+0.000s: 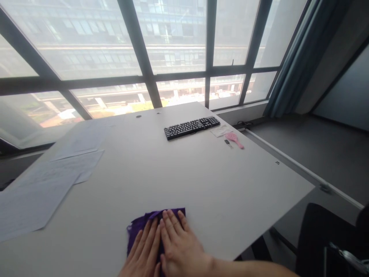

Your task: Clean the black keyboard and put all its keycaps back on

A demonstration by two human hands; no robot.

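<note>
A purple cloth [135, 231] lies folded on the white table near its front edge. My left hand [145, 246] rests flat on it, fingers stretched forward. Beside it, my right hand [180, 244] presses flat on the cloth's right part, with its fingers out and slightly apart. The two hands meet near the middle and hide much of the cloth. Neither hand is wrapped round anything.
Printed papers [37, 200] cover the left of the table [138, 165]. A black keyboard [191, 127], a pink hairbrush [235, 140], a small dark object [228, 143] and a clear packet [221, 130] lie toward the back right. A dark chair [319, 234] stands at the lower right.
</note>
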